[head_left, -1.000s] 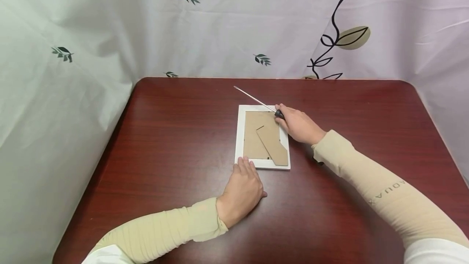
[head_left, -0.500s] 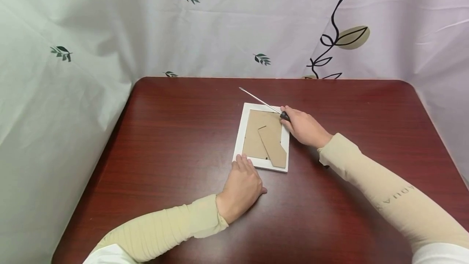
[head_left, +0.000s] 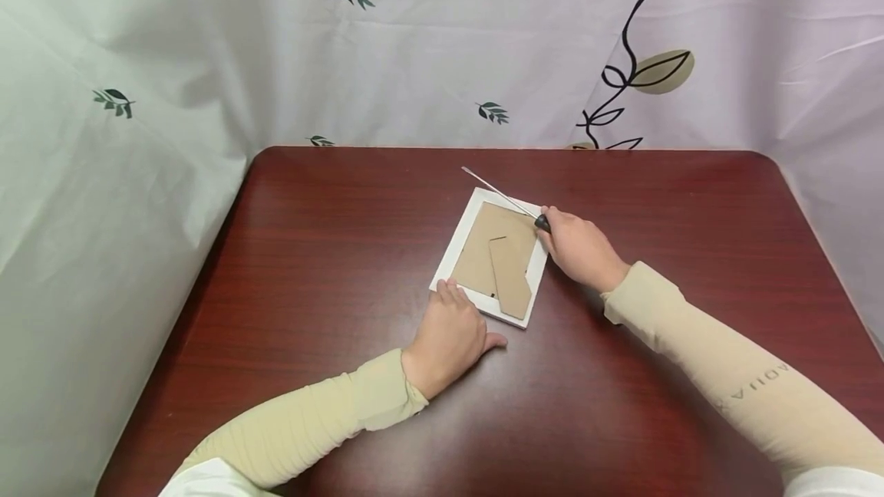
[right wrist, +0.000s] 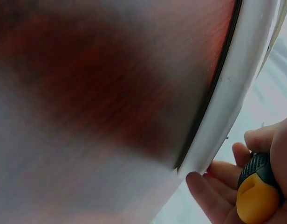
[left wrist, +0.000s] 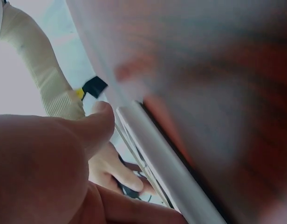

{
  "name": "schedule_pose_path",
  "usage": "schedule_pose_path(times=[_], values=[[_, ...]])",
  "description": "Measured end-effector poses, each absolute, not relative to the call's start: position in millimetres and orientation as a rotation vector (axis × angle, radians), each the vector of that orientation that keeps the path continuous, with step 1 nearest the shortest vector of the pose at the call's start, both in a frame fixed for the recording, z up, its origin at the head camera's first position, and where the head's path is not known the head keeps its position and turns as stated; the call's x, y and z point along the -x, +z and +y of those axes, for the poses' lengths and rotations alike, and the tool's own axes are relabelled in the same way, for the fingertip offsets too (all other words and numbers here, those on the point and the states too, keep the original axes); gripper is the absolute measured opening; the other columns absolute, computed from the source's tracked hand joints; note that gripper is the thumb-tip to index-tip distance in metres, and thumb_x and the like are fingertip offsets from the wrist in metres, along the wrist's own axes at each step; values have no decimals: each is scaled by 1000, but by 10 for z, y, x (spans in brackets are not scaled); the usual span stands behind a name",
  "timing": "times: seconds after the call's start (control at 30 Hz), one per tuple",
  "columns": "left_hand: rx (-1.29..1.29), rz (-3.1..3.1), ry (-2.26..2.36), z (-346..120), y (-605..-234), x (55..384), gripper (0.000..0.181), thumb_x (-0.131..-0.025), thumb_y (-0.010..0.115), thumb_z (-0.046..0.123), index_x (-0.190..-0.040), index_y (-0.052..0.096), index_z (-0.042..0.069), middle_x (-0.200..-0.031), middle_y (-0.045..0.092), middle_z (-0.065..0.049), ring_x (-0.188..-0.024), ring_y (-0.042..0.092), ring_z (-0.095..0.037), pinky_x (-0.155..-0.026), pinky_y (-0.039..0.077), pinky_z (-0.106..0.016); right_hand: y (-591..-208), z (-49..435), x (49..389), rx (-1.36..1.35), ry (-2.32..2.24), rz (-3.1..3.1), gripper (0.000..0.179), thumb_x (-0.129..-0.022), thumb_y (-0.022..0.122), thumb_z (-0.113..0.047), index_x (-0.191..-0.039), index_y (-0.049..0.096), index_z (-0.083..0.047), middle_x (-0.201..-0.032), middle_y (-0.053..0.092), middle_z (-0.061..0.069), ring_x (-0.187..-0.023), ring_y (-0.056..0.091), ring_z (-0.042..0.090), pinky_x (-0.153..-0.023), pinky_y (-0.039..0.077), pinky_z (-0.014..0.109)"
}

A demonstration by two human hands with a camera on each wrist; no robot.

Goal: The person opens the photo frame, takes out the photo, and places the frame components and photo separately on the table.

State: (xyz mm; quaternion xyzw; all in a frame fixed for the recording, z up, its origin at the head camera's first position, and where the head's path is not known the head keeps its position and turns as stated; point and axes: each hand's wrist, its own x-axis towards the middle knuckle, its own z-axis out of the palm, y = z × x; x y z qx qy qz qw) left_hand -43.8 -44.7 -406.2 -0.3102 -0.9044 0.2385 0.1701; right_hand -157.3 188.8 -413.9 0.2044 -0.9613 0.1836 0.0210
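Red wood-grain table (head_left: 331, 251), leaf-printed cloth (head_left: 414, 60) behind; left hand (head_left: 452, 334), straight-fingered, touches picture frame (head_left: 481, 254); right hand (head_left: 583, 249) grips screwdriver (head_left: 542, 223).

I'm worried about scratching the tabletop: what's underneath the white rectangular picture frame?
Glossy dark-red wooden-looking table shows around the frame, which lies with its flat tan backing board upward. Its downward face and anything directly beneath are covered.

A glossy, dark red-brown table (head_left: 331, 267) carries a white picture frame (head_left: 475, 251), lying back upward and askew.
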Motion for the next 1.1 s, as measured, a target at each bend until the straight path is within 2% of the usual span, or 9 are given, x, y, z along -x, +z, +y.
schedule_pose_path(times=[0.13,0.2,0.37,0.5,0.63,0.97,1.1], values=[[849,-2564,635,-467,-4062,506,94,-85,43,82,-97,79,-4,-97,74,-21,-89,73,-31,-75,57,-35,-4145,1892,1524,-608,531,-2950,37,-101,56,-14,-127,53,11,-108,67,28,-96,67,44,-77,52,58],[838,-2568,619,-476,-4062,543,92,-85,45,81,-96,79,-3,-97,74,-22,-89,74,-30,-72,57,-35,-4143,1895,1502,-601,522,-2935,29,-101,56,-13,-118,55,10,-97,67,25,-85,67,42,-71,52,57],[799,-2562,590,-501,-4068,635,84,-85,47,80,-87,82,4,-96,74,-21,-87,73,-29,-63,55,-32,-4132,1906,1454,-567,511,-2915,17,-100,55,-12,-100,54,5,-76,60,17,-66,60,36,-60,49,54],[762,-2543,581,-523,-4077,701,82,-85,48,79,-79,79,3,-89,73,-20,-78,71,-26,-56,49,-27,-4127,1920,1405,-535,484,-2925,18,-100,56,-12,-101,54,5,-75,61,17,-65,62,37,-58,50,55],[780,-2531,576,-546,-4072,746,80,-89,50,75,-85,80,1,-91,74,-21,-83,73,-30,-57,52,-29,-4139,1933,1338,-497,464,-2932,20,-99,58,-12,-104,54,6,-78,64,19,-67,65,40,-57,51,58],[776,-2526,531,-562,-4047,884,75,-90,54,71,-81,79,1,-90,73,-23,-82,73,-30,-53,52,-28,-4147,1914,1231,-463,430,-2849,20,-97,60,-12,-91,53,6,-69,60,22,-60,64,46,-50,50,60],[783,-2537,487,-570,-4025,949,71,-90,56,69,-72,76,3,-84,72,-22,-76,71,-27,-51,52,-30,-4160,1911,1187,-453,415,-2829,21,-97,61,-12,-90,53,6,-67,59,22,-58,63,47,-48,49,60]])
